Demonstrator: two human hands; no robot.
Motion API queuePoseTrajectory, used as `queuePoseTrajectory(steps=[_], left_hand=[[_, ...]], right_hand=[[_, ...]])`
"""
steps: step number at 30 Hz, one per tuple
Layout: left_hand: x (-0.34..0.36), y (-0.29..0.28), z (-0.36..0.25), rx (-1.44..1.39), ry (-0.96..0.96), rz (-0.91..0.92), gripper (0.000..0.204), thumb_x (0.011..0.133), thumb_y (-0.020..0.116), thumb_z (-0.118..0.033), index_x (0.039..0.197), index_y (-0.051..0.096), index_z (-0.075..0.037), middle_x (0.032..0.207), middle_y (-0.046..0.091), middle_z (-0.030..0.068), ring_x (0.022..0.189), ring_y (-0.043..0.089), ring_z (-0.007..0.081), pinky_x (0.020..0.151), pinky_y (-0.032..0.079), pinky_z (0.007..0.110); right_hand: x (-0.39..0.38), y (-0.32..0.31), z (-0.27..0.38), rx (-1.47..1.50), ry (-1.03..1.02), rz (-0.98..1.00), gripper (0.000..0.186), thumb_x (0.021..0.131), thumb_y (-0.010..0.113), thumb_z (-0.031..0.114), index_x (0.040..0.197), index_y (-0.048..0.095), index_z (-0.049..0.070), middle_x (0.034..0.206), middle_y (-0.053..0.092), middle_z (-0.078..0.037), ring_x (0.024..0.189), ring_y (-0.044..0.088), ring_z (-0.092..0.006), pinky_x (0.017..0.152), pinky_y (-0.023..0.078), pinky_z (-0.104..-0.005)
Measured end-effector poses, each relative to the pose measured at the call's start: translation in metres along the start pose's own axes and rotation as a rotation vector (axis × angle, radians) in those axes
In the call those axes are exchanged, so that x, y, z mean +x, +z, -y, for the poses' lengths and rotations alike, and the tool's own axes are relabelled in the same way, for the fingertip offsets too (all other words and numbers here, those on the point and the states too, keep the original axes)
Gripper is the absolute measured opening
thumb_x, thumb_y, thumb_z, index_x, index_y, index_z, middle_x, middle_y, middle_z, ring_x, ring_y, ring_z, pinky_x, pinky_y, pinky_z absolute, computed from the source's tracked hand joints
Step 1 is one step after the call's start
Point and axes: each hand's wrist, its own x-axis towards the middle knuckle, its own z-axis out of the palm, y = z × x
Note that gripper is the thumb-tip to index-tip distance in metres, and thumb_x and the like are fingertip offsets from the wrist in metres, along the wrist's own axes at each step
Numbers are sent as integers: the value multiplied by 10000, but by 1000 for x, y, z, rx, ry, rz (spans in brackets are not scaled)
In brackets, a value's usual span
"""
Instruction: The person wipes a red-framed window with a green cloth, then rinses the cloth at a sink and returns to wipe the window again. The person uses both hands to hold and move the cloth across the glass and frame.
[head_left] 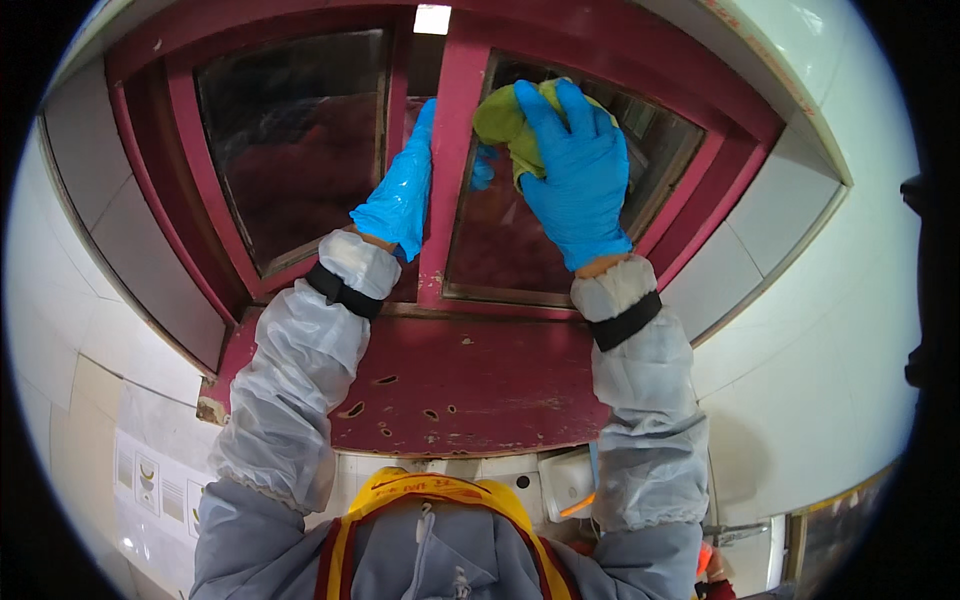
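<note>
My right hand (580,180), in a blue glove, presses a crumpled green cloth (503,118) against the upper part of the right window pane (510,250). Its fingers curl over the cloth. My left hand (398,195), gloved in blue as well, is seen edge-on with its fingers stretched upward. It rests along the left edge of the red upright (450,170) of the right window frame; its thumb is hidden. Blue glove shapes are mirrored in the right pane beside the cloth.
A second pane (290,150) in a red frame is on the left. Below the window lies a chipped red sill (470,385). White tiled walls (780,230) flank the recess. A printed sheet (155,490) hangs at lower left. A white fixture (568,482) is below the sill.
</note>
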Motion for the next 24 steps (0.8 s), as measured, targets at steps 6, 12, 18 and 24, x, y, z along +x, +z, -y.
queuePoseTrajectory(steps=[6,12,18,24], left_hand=[[-8,5,-4,11,42,3,608,996,340,-566,1257,570,-67,1034,665,107,931,621,220,908,480,350],[-26,15,-16,-4,-70,67,540,1023,355,-480,1355,484,-74,1152,638,108,990,624,206,921,500,334],[-21,17,-10,-2,-93,-29,620,1008,313,-553,1343,520,-74,1174,631,90,1047,583,201,977,426,317],[-20,19,-5,-262,77,-47,539,1022,351,-485,1305,533,-63,1090,660,106,937,631,213,870,506,334]], right_hand=[[-84,11,30,-17,-94,406,778,653,770,174,1384,506,211,1323,492,-134,1028,554,-339,895,461,-449],[-86,-2,20,11,-153,530,789,621,794,167,1360,523,209,1255,530,-138,985,571,-349,842,478,-446],[0,0,6,-53,103,-187,850,568,823,174,1357,510,213,1314,460,-115,1082,518,-328,863,437,-429],[18,8,26,-56,-27,-141,678,727,685,85,1364,472,175,1326,464,-93,1048,507,-343,903,450,-463]])
